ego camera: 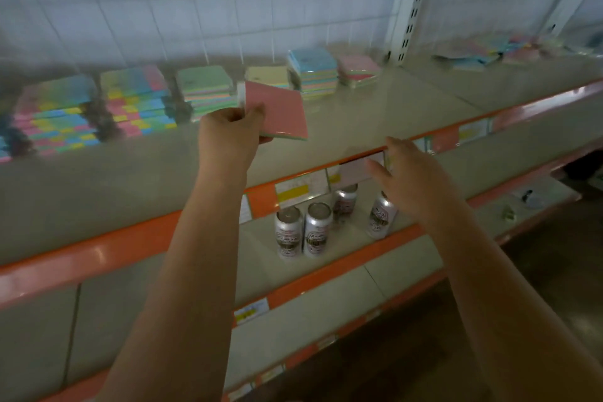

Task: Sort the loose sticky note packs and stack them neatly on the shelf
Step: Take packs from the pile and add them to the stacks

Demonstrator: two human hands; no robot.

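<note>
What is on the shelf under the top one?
Four silver cans stand on the lower shelf. The right hand covers part of one; anything further back is hidden.

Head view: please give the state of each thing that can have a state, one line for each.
left hand: holds a pink-topped pack.
pink-topped pack: lifted above the shelf, tilted.
right hand: fingers relaxed, holds nothing, at the shelf edge.
sorted stacks: piled in a row at the back.
loose packs: scattered heap, far right.
cans: upright on the lower shelf.
</note>
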